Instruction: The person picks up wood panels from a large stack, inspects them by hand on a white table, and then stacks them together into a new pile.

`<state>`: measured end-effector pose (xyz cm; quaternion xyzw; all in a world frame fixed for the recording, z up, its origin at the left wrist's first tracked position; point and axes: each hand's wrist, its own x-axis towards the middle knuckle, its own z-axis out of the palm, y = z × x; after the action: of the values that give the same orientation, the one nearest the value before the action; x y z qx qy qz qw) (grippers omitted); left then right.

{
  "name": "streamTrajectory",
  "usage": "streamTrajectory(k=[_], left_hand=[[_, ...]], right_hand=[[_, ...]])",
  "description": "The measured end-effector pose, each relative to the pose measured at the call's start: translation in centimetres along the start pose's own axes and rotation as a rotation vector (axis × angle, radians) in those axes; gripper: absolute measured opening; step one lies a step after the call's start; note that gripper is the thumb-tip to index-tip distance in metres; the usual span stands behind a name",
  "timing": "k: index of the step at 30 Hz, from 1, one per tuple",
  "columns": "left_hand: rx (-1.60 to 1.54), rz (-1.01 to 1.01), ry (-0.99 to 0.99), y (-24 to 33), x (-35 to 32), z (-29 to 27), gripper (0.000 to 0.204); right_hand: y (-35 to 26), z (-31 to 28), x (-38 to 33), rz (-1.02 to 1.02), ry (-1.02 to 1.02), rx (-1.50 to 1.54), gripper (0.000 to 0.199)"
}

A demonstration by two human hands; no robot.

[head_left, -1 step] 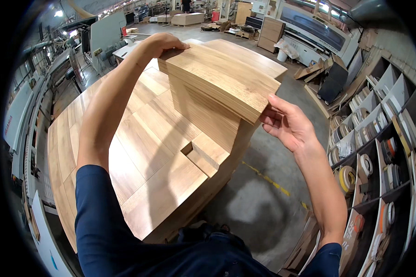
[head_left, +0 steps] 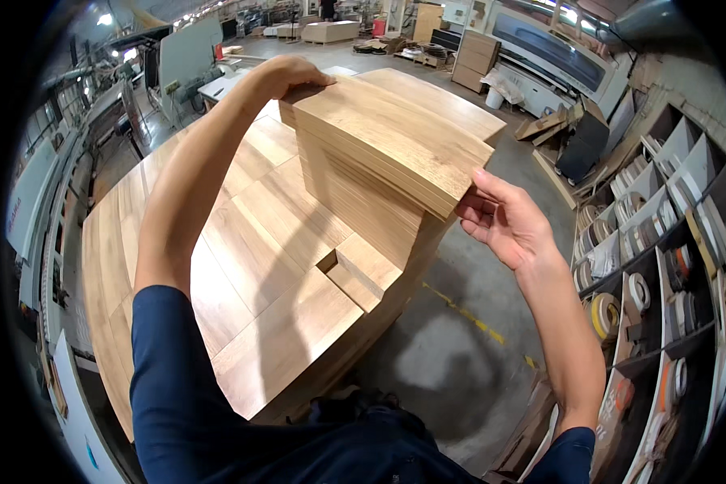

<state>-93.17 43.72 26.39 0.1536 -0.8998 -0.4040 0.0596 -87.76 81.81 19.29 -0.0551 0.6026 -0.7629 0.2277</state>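
A tall stack of light wood-grain boards (head_left: 355,181) stands on a broad layer of similar panels (head_left: 258,258). Several boards (head_left: 403,133) at its top jut out slightly past those below. My left hand (head_left: 298,74) is closed over their far left end, thumb on the upper face, other fingers mostly hidden behind the edge. At the near right corner, my right hand (head_left: 508,222) pinches the same boards, thumb on the corner and fingers curled beneath. Closer to me, a small block-like board (head_left: 359,274) lies beside a rectangular gap in the panels.
Another board stack (head_left: 436,101) stands behind the tall one. Along the right, a shelf rack (head_left: 661,258) holds several rolls of edge banding. Machines (head_left: 548,56) and leaning offcuts (head_left: 540,125) stand farther back. A yellow line (head_left: 468,315) marks the grey floor at right.
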Motion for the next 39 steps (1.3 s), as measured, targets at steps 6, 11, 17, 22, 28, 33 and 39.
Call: streamTrajectory(k=[6, 11, 17, 22, 28, 33, 39], left_hand=[[-0.092, -0.008, -0.057, -1.2, 3.4, 0.7, 0.036], [-0.099, -0.061, -0.094, -1.1, 5.1, 1.1, 0.033], [0.056, -0.02, -0.048, -1.1, 5.4, 1.0, 0.037], [-0.002, 0.312, 0.131, -2.8, 4.7, -0.7, 0.034], [-0.606, 0.414, 0.11, -12.3, 1.6, 1.8, 0.061], [-0.586, 0.456, -0.134, -15.1, 0.3, 4.3, 0.059], [-0.626, 0.433, -0.112, -14.5, 0.8, 5.4, 0.05]], right_hand=[[-0.7, 0.1, 0.9, 0.041, -0.023, -0.002, 0.022], [-1.7, -0.4, 1.8, 0.088, -0.074, -0.085, 0.023], [-2.5, 0.2, 1.8, 0.103, -0.108, -0.196, 0.023], [-0.8, -0.3, 1.4, -0.026, -0.157, -0.292, 0.036], [4.8, -0.5, -0.8, -0.703, 0.241, -0.947, 0.075], [6.2, 2.0, -0.4, -0.822, 0.376, -1.055, 0.063], [6.3, 2.5, 0.0, -0.856, 0.415, -1.063, 0.049]])
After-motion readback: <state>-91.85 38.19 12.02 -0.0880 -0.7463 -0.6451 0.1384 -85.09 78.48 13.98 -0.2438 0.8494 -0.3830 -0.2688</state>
